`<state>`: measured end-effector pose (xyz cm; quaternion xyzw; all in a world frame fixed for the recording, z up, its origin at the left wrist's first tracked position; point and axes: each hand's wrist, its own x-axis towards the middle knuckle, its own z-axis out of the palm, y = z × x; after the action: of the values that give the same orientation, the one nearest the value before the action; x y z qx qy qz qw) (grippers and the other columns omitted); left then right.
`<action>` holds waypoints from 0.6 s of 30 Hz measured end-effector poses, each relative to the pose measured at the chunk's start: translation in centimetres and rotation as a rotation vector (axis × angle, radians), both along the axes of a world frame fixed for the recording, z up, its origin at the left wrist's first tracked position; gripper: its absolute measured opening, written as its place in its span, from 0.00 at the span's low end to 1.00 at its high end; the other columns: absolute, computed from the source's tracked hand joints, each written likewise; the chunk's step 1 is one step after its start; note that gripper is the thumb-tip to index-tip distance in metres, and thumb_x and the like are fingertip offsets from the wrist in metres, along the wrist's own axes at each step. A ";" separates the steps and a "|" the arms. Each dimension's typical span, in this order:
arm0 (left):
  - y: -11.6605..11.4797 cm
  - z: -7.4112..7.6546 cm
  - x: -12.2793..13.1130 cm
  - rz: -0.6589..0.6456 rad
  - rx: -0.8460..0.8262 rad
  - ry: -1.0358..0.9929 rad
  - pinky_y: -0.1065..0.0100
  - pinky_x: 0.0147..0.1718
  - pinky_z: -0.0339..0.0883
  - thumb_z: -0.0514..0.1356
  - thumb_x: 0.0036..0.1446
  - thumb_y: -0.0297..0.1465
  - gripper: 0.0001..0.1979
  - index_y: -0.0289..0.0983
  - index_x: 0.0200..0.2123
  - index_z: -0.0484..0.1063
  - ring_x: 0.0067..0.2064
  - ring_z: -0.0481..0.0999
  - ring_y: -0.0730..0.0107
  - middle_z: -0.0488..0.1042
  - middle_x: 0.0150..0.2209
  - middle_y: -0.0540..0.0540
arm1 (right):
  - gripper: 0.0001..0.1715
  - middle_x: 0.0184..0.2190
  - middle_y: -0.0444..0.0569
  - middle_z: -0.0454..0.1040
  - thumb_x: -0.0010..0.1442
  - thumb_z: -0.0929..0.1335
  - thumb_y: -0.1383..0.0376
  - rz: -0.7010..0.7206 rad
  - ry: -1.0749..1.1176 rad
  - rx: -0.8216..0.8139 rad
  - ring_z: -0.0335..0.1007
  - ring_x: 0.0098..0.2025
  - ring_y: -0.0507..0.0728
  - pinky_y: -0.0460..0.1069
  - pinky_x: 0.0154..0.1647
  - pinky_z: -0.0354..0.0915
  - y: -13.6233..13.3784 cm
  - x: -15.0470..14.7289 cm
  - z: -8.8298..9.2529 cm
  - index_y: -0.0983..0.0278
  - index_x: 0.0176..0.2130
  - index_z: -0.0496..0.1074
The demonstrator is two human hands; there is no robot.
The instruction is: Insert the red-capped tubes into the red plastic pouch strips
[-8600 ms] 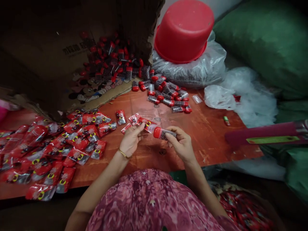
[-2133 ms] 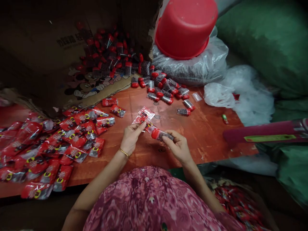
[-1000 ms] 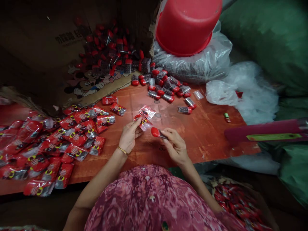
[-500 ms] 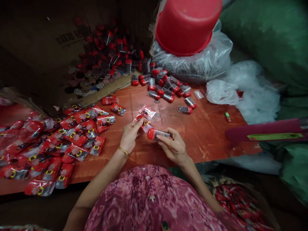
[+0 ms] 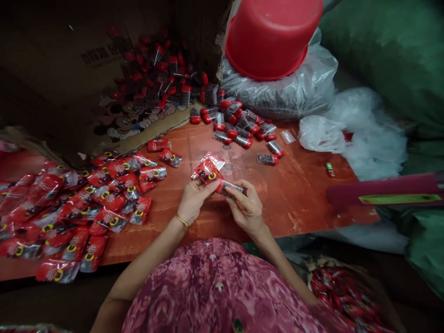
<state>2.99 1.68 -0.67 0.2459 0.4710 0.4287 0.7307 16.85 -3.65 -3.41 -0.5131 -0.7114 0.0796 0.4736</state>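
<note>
My left hand [image 5: 193, 198] pinches a red printed plastic sleeve [image 5: 209, 173] between thumb and fingers. In my right hand [image 5: 247, 206] is a small clear tube with a red cap and dark contents [image 5: 233, 188]. The tube's capped end meets the sleeve's open edge, and my left thumb lies over that spot; how far the tube is inside, I cannot tell. Under the held sleeve lie other flat sleeves [image 5: 218, 160] on the table. Left of my hands is a heap of wrapped red packs [image 5: 107, 196].
Loose red-capped tubes [image 5: 239, 122] lie beyond my hands, with more inside a cardboard box [image 5: 100, 83]. A red tub [image 5: 274, 37] rests upside down on a clear plastic bag [image 5: 277, 97]. A green lighter-like item [image 5: 329, 169] and a magenta bar [image 5: 381, 189] are at right.
The tube in my right hand has moved left, its red cap now against the sleeve. My left hand has shifted slightly right and closer to it.
</note>
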 end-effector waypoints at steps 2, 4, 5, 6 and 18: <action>-0.2 -0.3 0.2 -0.012 -0.005 -0.034 0.71 0.35 0.64 0.72 0.28 0.35 0.19 0.33 0.28 0.76 0.30 0.72 0.74 0.77 0.28 0.48 | 0.21 0.43 0.53 0.64 0.57 0.64 0.72 -0.017 0.008 0.019 0.66 0.44 0.56 0.53 0.40 0.68 0.1 -0.3 -0.2 0.58 0.50 0.68; -0.4 -0.5 0.3 -0.019 0.000 -0.057 0.71 0.35 0.64 0.72 0.30 0.35 0.18 0.33 0.27 0.76 0.30 0.72 0.75 0.76 0.27 0.49 | 0.23 0.44 0.53 0.63 0.57 0.64 0.73 -0.044 0.027 0.039 0.66 0.45 0.57 0.53 0.42 0.68 0.2 -0.8 -0.4 0.57 0.51 0.67; -0.5 -0.6 0.4 -0.023 0.003 -0.068 0.72 0.34 0.64 0.71 0.32 0.36 0.17 0.33 0.26 0.76 0.29 0.72 0.75 0.76 0.26 0.49 | 0.23 0.44 0.54 0.63 0.57 0.64 0.73 -0.050 0.040 0.037 0.66 0.45 0.57 0.53 0.42 0.67 0.3 -1.1 -0.5 0.58 0.51 0.67; -0.5 -0.7 0.4 -0.019 0.009 -0.078 0.72 0.34 0.64 0.71 0.33 0.37 0.16 0.33 0.26 0.76 0.29 0.71 0.75 0.76 0.25 0.49 | 0.23 0.44 0.54 0.64 0.57 0.64 0.73 -0.045 0.054 0.025 0.66 0.45 0.57 0.53 0.42 0.67 0.3 -1.4 -0.6 0.58 0.51 0.68; -0.5 -0.4 0.0 0.099 0.026 -0.110 0.70 0.32 0.64 0.71 0.32 0.35 0.15 0.35 0.26 0.75 0.29 0.72 0.73 0.75 0.26 0.50 | 0.12 0.21 0.42 0.69 0.57 0.64 0.59 -0.020 0.705 -0.604 0.66 0.22 0.49 0.46 0.27 0.67 -0.1 -2.6 -0.5 0.63 0.39 0.68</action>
<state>2.96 1.18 -1.10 0.2081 0.4360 0.4832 0.7302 14.22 -3.71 -3.92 -0.5767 -0.4467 0.4484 0.5166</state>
